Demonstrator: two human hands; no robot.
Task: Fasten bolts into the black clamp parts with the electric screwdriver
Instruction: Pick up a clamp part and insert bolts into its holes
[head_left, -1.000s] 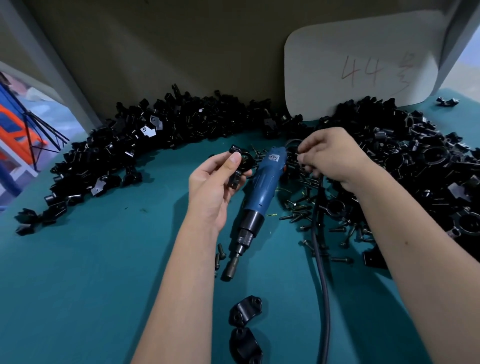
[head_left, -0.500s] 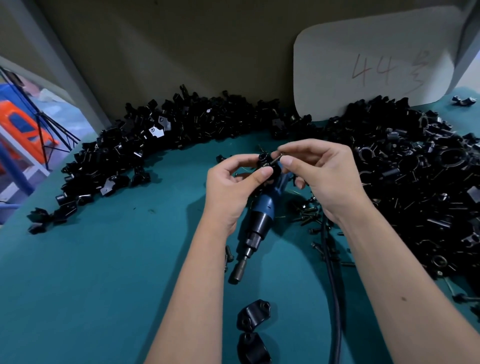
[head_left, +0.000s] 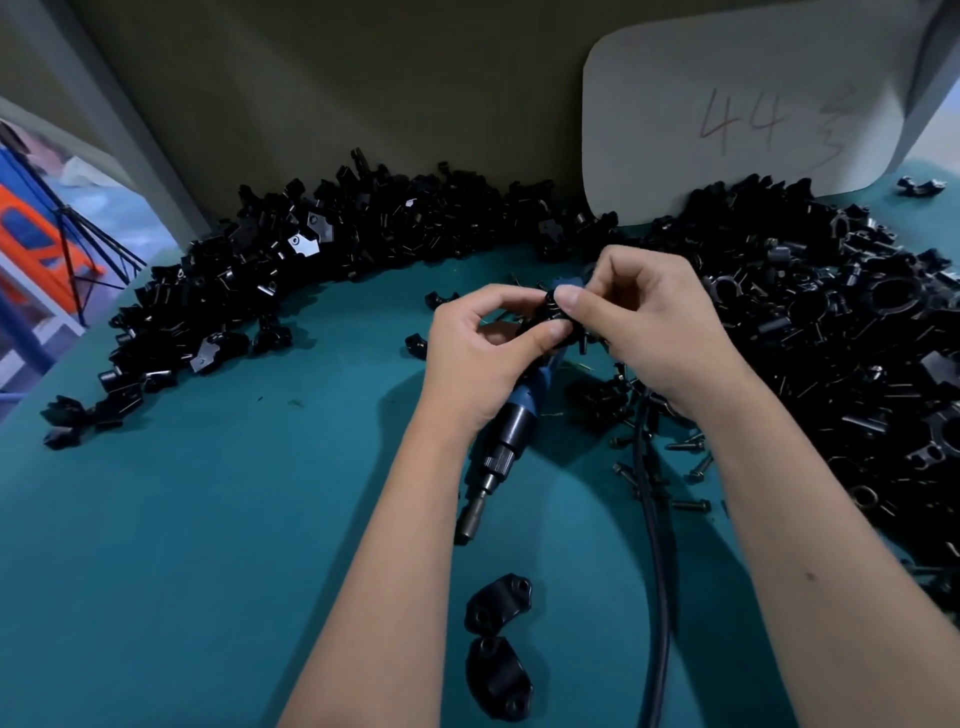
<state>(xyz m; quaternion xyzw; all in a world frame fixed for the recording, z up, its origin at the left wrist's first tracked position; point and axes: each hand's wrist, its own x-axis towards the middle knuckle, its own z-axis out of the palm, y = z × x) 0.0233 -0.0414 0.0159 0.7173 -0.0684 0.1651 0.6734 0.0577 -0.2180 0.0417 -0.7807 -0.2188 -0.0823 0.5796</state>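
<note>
Black clamp part (head_left: 551, 312) sits pinched between my left hand (head_left: 480, 358) and right hand (head_left: 641, 332), above the table, so I can seat a bolt. Screwdriver (head_left: 506, 431) lies below them, ready, nobody holding it.

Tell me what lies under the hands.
The blue screwdriver lies on the table under both hands, its rear end hidden. The clamp part they pinch is mostly covered.

Two hands, the left hand (head_left: 480, 353) and the right hand (head_left: 644, 332), and one electric screwdriver (head_left: 506, 436). Two clamp halves (head_left: 498, 639) lie loose near the tabletop's front edge. The heaped clamp parts (head_left: 311, 249) and scattered bolts (head_left: 680, 473) are too many to count; one card (head_left: 727, 104).
</note>
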